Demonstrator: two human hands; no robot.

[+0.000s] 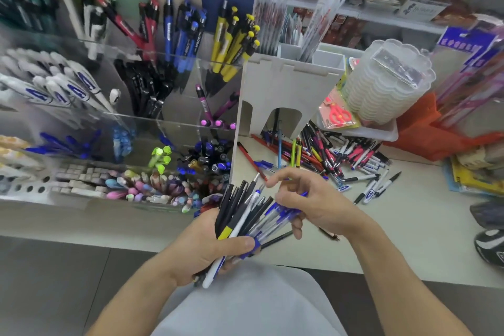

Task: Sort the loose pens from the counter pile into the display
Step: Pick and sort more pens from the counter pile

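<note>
My left hand (207, 245) grips a fanned bundle of pens (245, 213), black, white and clear with blue caps, just in front of the counter edge. My right hand (308, 202) is at the top of the bundle, its fingers curled among the blue-capped pens and its thumb under them. The loose pile of pens (332, 155) lies on the counter to the right of the bundle. The clear tiered display (169, 123) stands at the left, its compartments holding sorted pens by colour.
A white castle-shaped holder (286, 84) with packaged refills stands between the display and the pile. Behind the pile sit a stack of clear scalloped boxes (387, 84), packaged red scissors (338, 114) and an orange bag (425, 128). Shelves rise at the back right.
</note>
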